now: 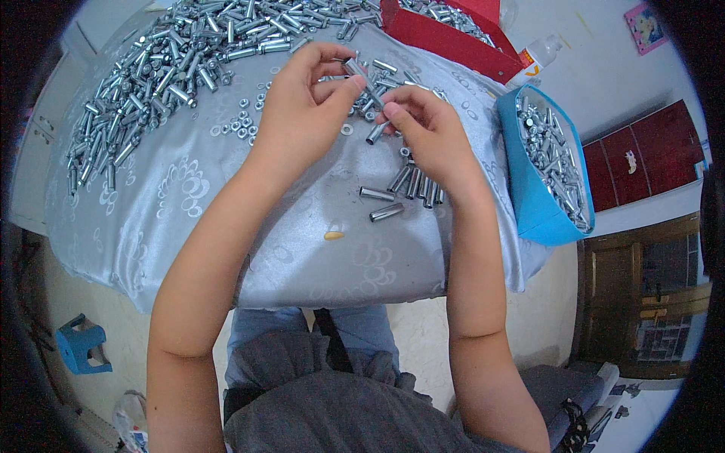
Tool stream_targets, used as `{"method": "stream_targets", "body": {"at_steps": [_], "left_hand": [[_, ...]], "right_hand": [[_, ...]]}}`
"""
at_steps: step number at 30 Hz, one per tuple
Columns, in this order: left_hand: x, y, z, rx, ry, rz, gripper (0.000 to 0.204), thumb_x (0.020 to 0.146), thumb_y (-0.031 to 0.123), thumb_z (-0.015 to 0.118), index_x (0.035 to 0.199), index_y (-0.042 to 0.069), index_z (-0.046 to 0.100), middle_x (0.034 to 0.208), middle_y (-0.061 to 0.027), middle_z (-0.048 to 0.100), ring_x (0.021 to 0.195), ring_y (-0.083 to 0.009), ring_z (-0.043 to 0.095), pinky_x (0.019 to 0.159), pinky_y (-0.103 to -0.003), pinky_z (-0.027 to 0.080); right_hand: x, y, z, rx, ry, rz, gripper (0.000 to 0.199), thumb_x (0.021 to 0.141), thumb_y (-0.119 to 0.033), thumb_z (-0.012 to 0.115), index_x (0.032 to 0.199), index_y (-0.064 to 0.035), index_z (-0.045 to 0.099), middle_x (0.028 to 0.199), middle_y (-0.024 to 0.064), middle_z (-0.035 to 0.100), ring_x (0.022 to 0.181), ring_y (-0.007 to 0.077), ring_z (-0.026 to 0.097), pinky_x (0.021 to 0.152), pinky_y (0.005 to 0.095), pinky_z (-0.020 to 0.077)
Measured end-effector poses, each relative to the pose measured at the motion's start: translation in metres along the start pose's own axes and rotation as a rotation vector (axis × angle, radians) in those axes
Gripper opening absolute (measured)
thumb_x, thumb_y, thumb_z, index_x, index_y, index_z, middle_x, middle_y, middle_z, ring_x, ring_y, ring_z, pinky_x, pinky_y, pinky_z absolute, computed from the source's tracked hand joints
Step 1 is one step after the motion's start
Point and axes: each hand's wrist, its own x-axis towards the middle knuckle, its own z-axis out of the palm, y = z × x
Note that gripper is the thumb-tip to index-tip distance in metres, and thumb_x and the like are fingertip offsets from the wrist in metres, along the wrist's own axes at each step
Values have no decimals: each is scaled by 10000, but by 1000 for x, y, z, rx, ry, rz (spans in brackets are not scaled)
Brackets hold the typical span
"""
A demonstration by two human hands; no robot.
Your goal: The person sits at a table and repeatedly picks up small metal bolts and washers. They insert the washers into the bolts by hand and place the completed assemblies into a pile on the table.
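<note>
Over the far middle of the table, my left hand [308, 113] is closed on a shiny metal expansion bolt [364, 81] with a tubular sleeve, held tilted between thumb and fingers. The fingers of my right hand [432, 136] pinch together at the bolt's lower end; its tip is hidden there. Just below those fingers is a loose metal sleeve [376, 133]. More sleeves [387, 212] lie in a small group below my right hand. Several nuts [243, 123] are scattered left of my left hand, and a flat washer [347, 129] lies between the hands.
A large heap of metal expansion bolts [181, 60] covers the table's far left. At the back right stands a red box [445, 38] of metal parts, with a plastic bottle [538, 57] beside it. A blue fabric bin [540, 215] full of bolts stands at right. The grey patterned tablecloth [189, 189] hangs over the edge.
</note>
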Motion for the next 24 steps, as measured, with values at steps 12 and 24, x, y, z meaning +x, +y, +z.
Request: {"method": "stream_targets", "body": {"at_steps": [12, 24], "left_hand": [[-8, 0, 5, 374, -129, 173, 241, 725, 90, 643, 946, 13, 586, 790, -44, 592, 760, -119, 568, 707, -243, 457], [-11, 8, 3, 575, -152, 294, 219, 692, 123, 610, 897, 47, 607, 708, -125, 546, 651, -284, 534, 584, -355, 430]], "right_hand": [[-7, -22, 3, 411, 77, 89, 296, 799, -79, 559, 1064, 31, 485, 940, 105, 577, 787, 154, 589, 739, 249, 503], [-5, -23, 12, 337, 21, -160, 263, 759, -63, 624, 1002, 6, 548, 844, 62, 600, 737, 125, 585, 647, 227, 499]]}}
